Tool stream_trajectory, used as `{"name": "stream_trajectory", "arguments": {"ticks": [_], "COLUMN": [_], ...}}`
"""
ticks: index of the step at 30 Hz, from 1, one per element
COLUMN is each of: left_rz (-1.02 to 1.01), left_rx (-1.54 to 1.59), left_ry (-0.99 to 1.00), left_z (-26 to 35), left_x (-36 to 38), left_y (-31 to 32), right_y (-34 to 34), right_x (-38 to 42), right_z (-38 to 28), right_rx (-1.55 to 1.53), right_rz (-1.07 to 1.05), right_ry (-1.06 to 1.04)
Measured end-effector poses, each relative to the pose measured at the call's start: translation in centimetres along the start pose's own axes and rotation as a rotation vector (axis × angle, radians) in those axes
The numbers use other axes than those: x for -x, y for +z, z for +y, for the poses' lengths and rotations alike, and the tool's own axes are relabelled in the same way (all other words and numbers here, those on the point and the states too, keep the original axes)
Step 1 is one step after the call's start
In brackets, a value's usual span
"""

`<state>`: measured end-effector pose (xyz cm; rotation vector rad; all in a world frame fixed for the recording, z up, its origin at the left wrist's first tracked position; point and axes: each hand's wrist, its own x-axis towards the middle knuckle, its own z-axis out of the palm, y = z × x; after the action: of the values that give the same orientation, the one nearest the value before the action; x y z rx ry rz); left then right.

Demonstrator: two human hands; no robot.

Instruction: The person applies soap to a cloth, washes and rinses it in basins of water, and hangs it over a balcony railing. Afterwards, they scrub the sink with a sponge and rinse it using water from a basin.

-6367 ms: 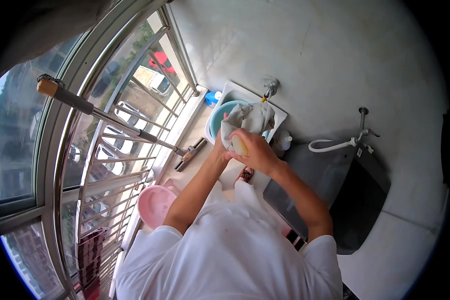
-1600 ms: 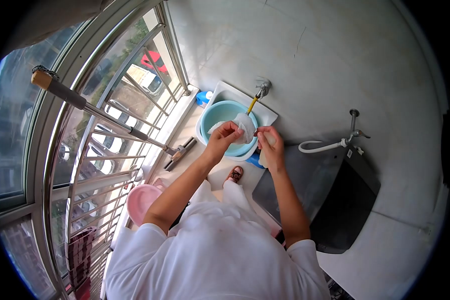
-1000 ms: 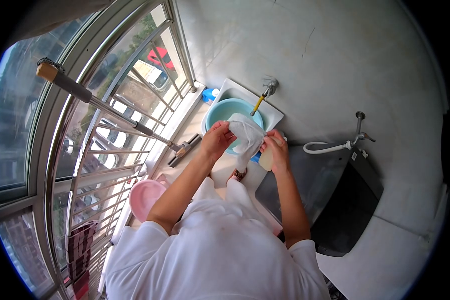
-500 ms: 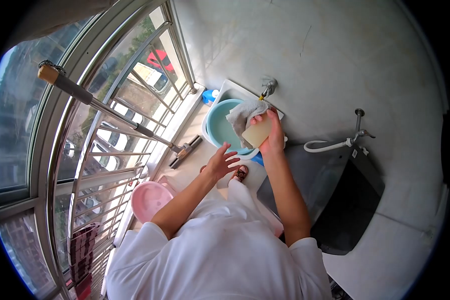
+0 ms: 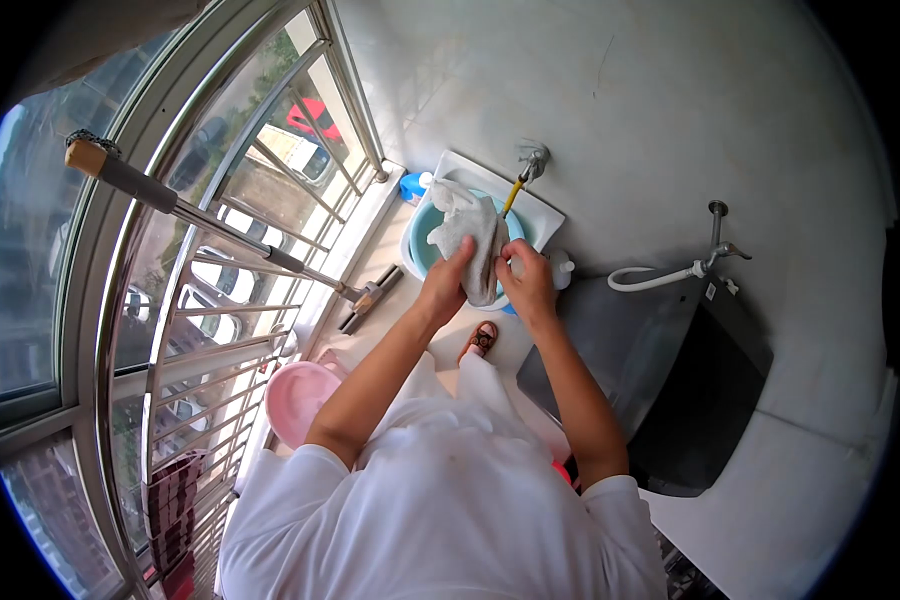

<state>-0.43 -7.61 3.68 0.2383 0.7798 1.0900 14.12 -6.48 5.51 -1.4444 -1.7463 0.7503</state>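
A damp-looking grey-and-white cloth (image 5: 480,250) hangs bunched and elongated between my hands, over a light-blue basin (image 5: 423,238). My left hand (image 5: 448,284) is closed on its lower left side, thumb lying on the fabric. On the other side my right hand (image 5: 528,284) pinches the cloth's right edge with curled fingers. The basin sits in a white sink (image 5: 538,212), and the cloth and hands cover much of it. No pale bar shows in either hand now.
A tap (image 5: 533,160) with a yellow spout piece is on the wall above the sink. Left stand a blue bottle (image 5: 413,187), a squeegee mop (image 5: 370,297) and a pink basin (image 5: 298,402) by the window railing. A dark, lidded appliance (image 5: 620,350) stands right.
My left hand has moved up and right from empty air and taken hold of the cloth. The pale soap-like bar in my right hand is out of sight; that hand now pinches the cloth.
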Motion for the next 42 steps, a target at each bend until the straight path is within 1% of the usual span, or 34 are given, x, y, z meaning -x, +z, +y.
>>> {"name": "stream_trajectory", "arguments": {"ticks": [3, 4, 6, 7, 8, 9, 10, 11, 12, 13, 14, 15, 16, 17, 19, 21, 22, 23, 24, 25, 26, 27, 29, 30, 32, 33, 34, 35, 37, 39, 41, 42], "left_rz": [-0.109, -0.199, -0.277, -0.315, -0.346, -0.296, -0.251, -0.214, -0.447, -0.441, -0.437, -0.243, -0.280, -0.175, -0.200, -0.156, -0.133, -0.093, -0.046, -0.002, 0.019, -0.001, -0.039, -0.058, -0.089, -0.088, -0.088, -0.090, -0.109, -0.120, 0.170, 0.215], "left_rx": [0.178, 0.256, 0.302, 0.328, 0.350, 0.362, 0.368, 0.373, 0.165, 0.312, 0.458, 0.442, 0.394, 0.464, 0.529, 0.409, 0.350, 0.204, 0.062, -0.086, -0.102, -0.205, -0.411, -0.459, -0.555, -0.536, -0.517, -0.495, -0.264, 0.009, 0.095, 0.153], "left_ry": [-0.013, -0.054, -0.049, -0.044, -0.076, -0.067, -0.059, -0.051, 0.122, 0.116, 0.112, -0.010, 0.046, -0.061, -0.050, -0.072, -0.079, -0.056, -0.036, -0.026, -0.005, 0.026, 0.076, 0.072, 0.072, 0.092, 0.109, 0.125, 0.137, 0.166, 0.059, -0.086], "left_z": [1.0, 1.7, 2.4, 2.6, 2.4, 1.4, -0.3, -1.4, -0.1, -0.6, -1.2, 0.1, 0.0, 0.1, 0.2, 1.4, 2.0, 2.4, 2.6, 2.7, 2.4, 2.1, 1.5, 1.6, 2.3, 2.9, 3.6, 4.2, 5.9, 5.2, 1.4, -0.4], "left_x": [-0.6, -0.2, 0.1, 0.0, 0.0, -0.6, -1.8, -2.7, -0.5, -0.5, -0.5, -0.4, -0.2, 0.2, 0.7, 2.6, 3.0, 2.9, 2.9, 2.8, 2.4, 2.0, 1.7, 1.6, 1.3, 1.3, 1.2, 1.2, 1.6, 0.6, -0.3, 0.1], "left_y": [-1.6, -1.7, -2.4, -2.5, -2.5, -2.9, -3.6, -3.5, -0.1, -0.3, -0.4, 0.4, 0.8, 1.0, 1.5, 2.3, 2.3, 1.9, 1.4, 0.8, 0.1, -0.3, -0.6, -0.6, -0.6, -0.9, -1.3, -1.7, -1.7, -4.3, -7.2, -7.3], "right_y": [-0.3, -0.7, -1.1, -1.8, -2.3, -2.1, -2.5, -1.0, 0.3, 1.5, 2.0, 2.0, 1.7, 1.5, 1.4, 0.5, 0.1, -0.2, -2.0, -3.4, -4.5, -4.9, -4.5, -3.5, -3.7, -3.7, -3.5, -3.6, -3.6, -2.9, -2.6, -2.7], "right_x": [0.1, 0.3, 0.6, 0.1, -0.3, -0.8, -1.3, -2.2, -2.1, -2.2, -2.6, -3.8, -4.4, -5.2, -6.4, -7.7, -7.4, -6.9, -6.3, -5.7, -5.1, -4.5, -3.7, -3.8, -3.9, -4.0, -3.9, -4.0, -4.4, -4.5, -4.4, -4.2], "right_z": [2.6, 3.1, 2.9, 1.2, -1.0, -3.2, -7.2, -8.0, -8.5, -6.7, -5.0, -3.8, -2.9, -2.2, 1.0, 5.7, 8.0, 9.2, 6.3, 4.4, 2.3, 0.9, 0.0, 0.7, 1.3, 1.2, 1.5, 1.3, 0.6, -0.2, -2.6, -3.0], "right_rx": [-0.794, -0.964, -0.911, -0.881, -0.790, -0.596, -0.463, -0.228, -0.055, 0.260, 0.295, 0.329, 0.317, 0.339, 0.154, 0.056, -0.014, -0.082, -0.268, -0.447, -0.528, -0.608, -0.415, -0.334, -0.429, -0.478, -0.608, -0.656, -0.750, -0.952, -1.087, -1.199], "right_rz": [-0.004, 0.042, 0.198, 0.272, 0.281, 0.233, 0.063, -0.031, -0.126, -0.249, -0.250, -0.247, -0.213, -0.127, -0.038, -0.040, 0.001, 0.035, -0.021, -0.092, -0.192, -0.292, -0.540, -0.549, -0.581, -0.599, -0.582, -0.532, -0.429, -0.237, -0.004, -0.004], "right_ry": [0.648, 0.711, 0.599, 0.542, 0.369, 0.144, -0.006, -0.346, -0.533, -0.665, -0.635, -0.618, -0.556, -0.513, -0.238, 0.137, 0.115, 0.088, 0.299, 0.314, 0.300, 0.289, 0.209, 0.154, 0.267, 0.323, 0.430, 0.430, 0.428, 0.443, 0.450, 0.441]}}
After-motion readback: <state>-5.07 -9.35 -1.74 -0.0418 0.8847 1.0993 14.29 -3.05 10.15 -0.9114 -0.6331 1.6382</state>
